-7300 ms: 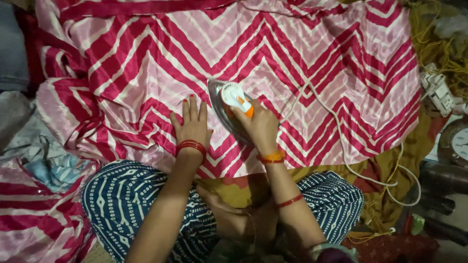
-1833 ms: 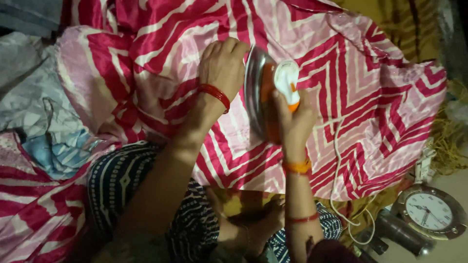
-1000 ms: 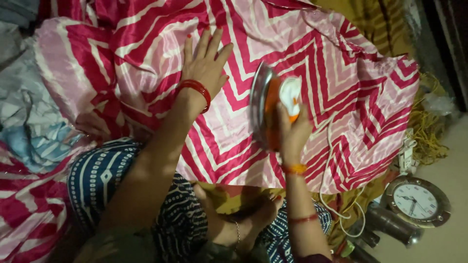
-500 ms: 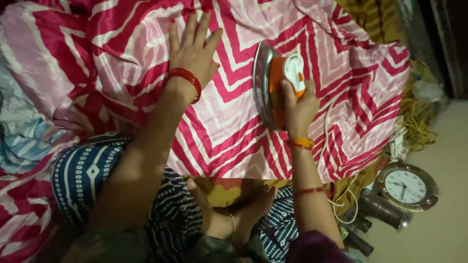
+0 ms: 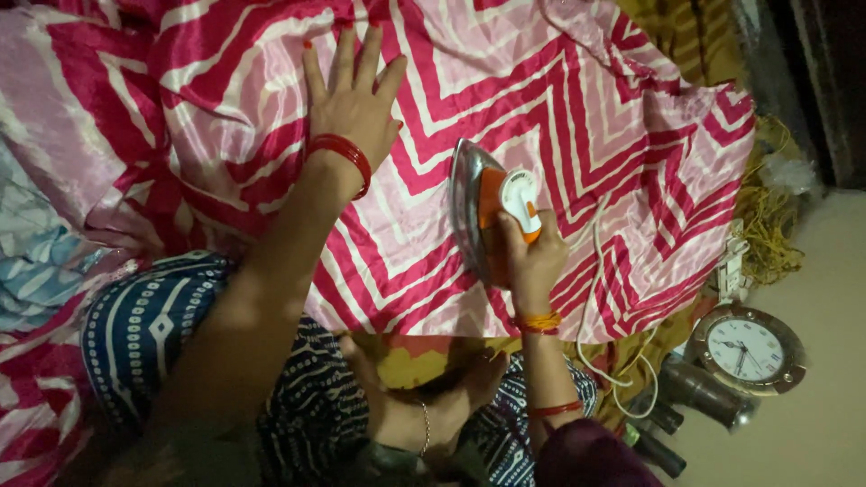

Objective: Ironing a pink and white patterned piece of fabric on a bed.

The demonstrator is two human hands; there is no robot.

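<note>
Pink and red zigzag cloth is spread over most of the upper view, its top and left edges cut off by the frame. At nine o'clock a crumpled pale blue fabric lies bunched beside it, hard to make out in the dim light. The person's left hand lies flat on the cloth at about eleven o'clock, fingers spread and palm down, a red bangle at the wrist. Just right of centre, the right hand is closed around the handle of an orange and white iron, whose metal soleplate faces left and looks tilted on edge; whether it touches the cloth flat cannot be told. The fingers hide much of the handle. A white cord trails from the iron toward five o'clock. At four o'clock a round clock lies on the floor, with dark bottles partly hidden just beside it.
</note>
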